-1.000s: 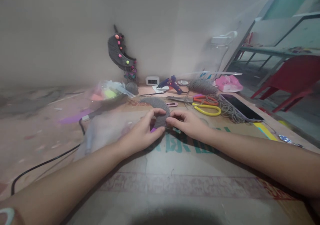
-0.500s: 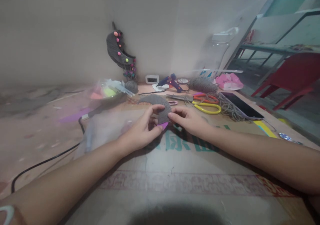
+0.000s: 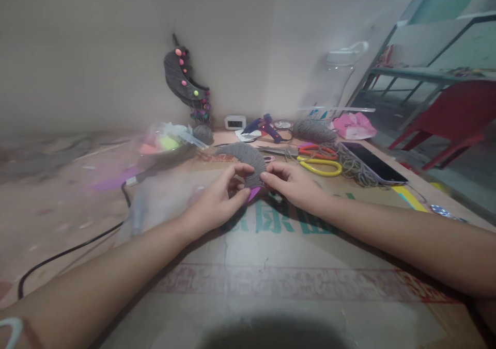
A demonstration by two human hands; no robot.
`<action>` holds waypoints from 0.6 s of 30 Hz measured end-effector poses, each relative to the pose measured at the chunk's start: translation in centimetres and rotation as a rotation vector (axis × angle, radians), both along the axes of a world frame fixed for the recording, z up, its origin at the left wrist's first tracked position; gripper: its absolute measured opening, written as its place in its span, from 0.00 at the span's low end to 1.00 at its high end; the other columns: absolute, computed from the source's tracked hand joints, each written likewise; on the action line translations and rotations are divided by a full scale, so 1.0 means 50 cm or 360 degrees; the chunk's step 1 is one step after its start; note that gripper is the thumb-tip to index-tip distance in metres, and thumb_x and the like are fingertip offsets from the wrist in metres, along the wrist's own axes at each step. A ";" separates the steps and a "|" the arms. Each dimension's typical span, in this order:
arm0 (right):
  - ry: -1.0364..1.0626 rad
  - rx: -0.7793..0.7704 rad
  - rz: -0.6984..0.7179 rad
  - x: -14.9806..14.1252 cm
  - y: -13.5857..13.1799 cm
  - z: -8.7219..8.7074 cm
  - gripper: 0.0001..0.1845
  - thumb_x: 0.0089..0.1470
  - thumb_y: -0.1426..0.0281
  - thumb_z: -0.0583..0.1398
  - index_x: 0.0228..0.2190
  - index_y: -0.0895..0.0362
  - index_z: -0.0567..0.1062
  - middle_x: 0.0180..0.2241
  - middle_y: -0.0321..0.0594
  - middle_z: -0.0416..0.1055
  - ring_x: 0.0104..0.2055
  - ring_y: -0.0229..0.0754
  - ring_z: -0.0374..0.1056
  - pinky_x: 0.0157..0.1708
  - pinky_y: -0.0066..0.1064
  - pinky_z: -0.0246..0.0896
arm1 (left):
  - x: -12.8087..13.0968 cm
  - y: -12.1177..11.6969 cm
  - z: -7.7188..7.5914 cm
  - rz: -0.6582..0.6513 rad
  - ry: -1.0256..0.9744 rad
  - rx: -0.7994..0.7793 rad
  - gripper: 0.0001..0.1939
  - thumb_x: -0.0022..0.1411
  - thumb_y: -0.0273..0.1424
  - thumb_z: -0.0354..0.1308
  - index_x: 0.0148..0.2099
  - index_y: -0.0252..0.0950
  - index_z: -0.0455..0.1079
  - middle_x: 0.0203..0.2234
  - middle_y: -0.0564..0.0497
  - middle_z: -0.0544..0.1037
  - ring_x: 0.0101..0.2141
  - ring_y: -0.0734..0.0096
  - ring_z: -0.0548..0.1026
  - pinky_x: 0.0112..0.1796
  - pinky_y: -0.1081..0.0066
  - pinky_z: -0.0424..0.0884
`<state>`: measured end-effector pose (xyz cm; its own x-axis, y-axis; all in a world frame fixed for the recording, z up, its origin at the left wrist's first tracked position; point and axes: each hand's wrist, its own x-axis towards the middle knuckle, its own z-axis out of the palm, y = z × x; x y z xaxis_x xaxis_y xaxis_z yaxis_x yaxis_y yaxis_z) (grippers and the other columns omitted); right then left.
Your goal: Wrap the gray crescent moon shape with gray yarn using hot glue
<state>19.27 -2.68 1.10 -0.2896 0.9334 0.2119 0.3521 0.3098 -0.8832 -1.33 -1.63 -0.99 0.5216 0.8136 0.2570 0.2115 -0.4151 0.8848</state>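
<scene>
A crescent [image 3: 248, 157] wrapped in grey yarn is held up over the cardboard, its purple end [image 3: 253, 194] bare at the bottom. My left hand [image 3: 228, 191] grips its lower left side, fingers on the yarn and thumb by the purple part. From the right, my right hand [image 3: 289, 184] pinches the crescent's edge with thumb and forefinger; whether a yarn strand is between them I cannot make out. Just behind lie scissors [image 3: 320, 166] with yellow and orange handles, and a small pink-handled tool [image 3: 268, 159], partly hidden by the crescent.
Behind are a glue gun [image 3: 265, 128], a small digital clock [image 3: 235, 122] and a grey yarn skein [image 3: 314, 131]. A phone [image 3: 374, 163] lies right, beside loose yarn. A clear bottle [image 3: 337, 83] stands by the wall, where a decorated grey crescent [image 3: 180, 78] hangs. A black cable [image 3: 73, 249] runs left.
The crescent has tilted and risen slightly between my hands, and more of its purple end shows now. My left thumb has shifted a little left and up. Both hands keep their hold.
</scene>
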 end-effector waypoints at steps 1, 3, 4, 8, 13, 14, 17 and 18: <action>-0.0005 0.0005 0.0000 0.000 0.000 0.000 0.16 0.58 0.58 0.57 0.24 0.55 0.66 0.22 0.31 0.60 0.24 0.35 0.55 0.25 0.29 0.49 | 0.000 0.000 0.000 -0.0001 0.0003 0.0006 0.18 0.65 0.33 0.56 0.56 0.40 0.61 0.34 0.53 0.69 0.32 0.74 0.69 0.35 0.71 0.67; -0.0003 0.0003 -0.0006 -0.001 0.000 0.000 0.16 0.58 0.59 0.57 0.25 0.55 0.66 0.22 0.31 0.60 0.25 0.35 0.55 0.25 0.29 0.50 | 0.001 -0.001 0.002 -0.0014 0.0009 0.0017 0.20 0.65 0.34 0.57 0.57 0.40 0.60 0.38 0.51 0.70 0.35 0.72 0.70 0.37 0.70 0.68; -0.0002 0.0002 -0.0011 -0.001 0.000 0.000 0.15 0.58 0.59 0.57 0.25 0.55 0.66 0.22 0.31 0.60 0.24 0.35 0.55 0.25 0.29 0.50 | 0.001 -0.001 0.003 -0.0020 0.0017 0.0026 0.20 0.64 0.35 0.58 0.57 0.41 0.60 0.40 0.50 0.70 0.37 0.72 0.70 0.38 0.69 0.68; -0.0093 0.0033 -0.0009 -0.003 -0.002 0.003 0.15 0.58 0.60 0.56 0.24 0.56 0.67 0.22 0.31 0.60 0.25 0.35 0.56 0.26 0.29 0.50 | 0.003 -0.002 0.006 0.0009 0.0070 0.0081 0.19 0.65 0.35 0.57 0.56 0.40 0.61 0.48 0.47 0.70 0.39 0.71 0.71 0.40 0.68 0.69; -0.0093 0.0100 0.0038 -0.001 0.000 0.004 0.17 0.61 0.60 0.53 0.26 0.56 0.69 0.24 0.33 0.63 0.26 0.36 0.58 0.27 0.28 0.52 | 0.006 -0.001 0.004 0.0047 0.0044 0.0106 0.18 0.66 0.33 0.56 0.56 0.41 0.60 0.48 0.48 0.71 0.39 0.73 0.72 0.41 0.69 0.69; -0.0067 0.0111 0.0035 0.000 0.002 0.003 0.16 0.62 0.60 0.53 0.28 0.57 0.71 0.25 0.34 0.65 0.27 0.36 0.58 0.27 0.28 0.53 | 0.007 -0.001 0.004 0.0054 0.0025 0.0088 0.17 0.66 0.33 0.56 0.56 0.41 0.60 0.46 0.49 0.72 0.39 0.72 0.72 0.41 0.70 0.69; 0.0002 0.0075 0.0006 0.000 0.008 -0.003 0.15 0.60 0.60 0.55 0.37 0.58 0.75 0.32 0.38 0.71 0.29 0.37 0.62 0.30 0.29 0.57 | 0.009 0.003 0.004 0.0070 -0.0044 0.0028 0.17 0.65 0.32 0.56 0.55 0.39 0.60 0.44 0.48 0.73 0.38 0.71 0.73 0.39 0.70 0.70; -0.0001 0.0052 -0.0008 0.001 0.010 -0.004 0.15 0.59 0.61 0.57 0.39 0.58 0.76 0.34 0.40 0.73 0.30 0.38 0.64 0.31 0.30 0.59 | 0.010 0.005 0.004 0.0077 -0.0067 0.0025 0.17 0.65 0.32 0.56 0.55 0.39 0.60 0.44 0.48 0.73 0.38 0.71 0.74 0.39 0.70 0.70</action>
<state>19.29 -2.16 0.89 -0.2853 0.9274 0.2420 0.3540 0.3366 -0.8726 -0.84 -1.39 -0.80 0.4700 0.8333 0.2912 0.1943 -0.4194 0.8868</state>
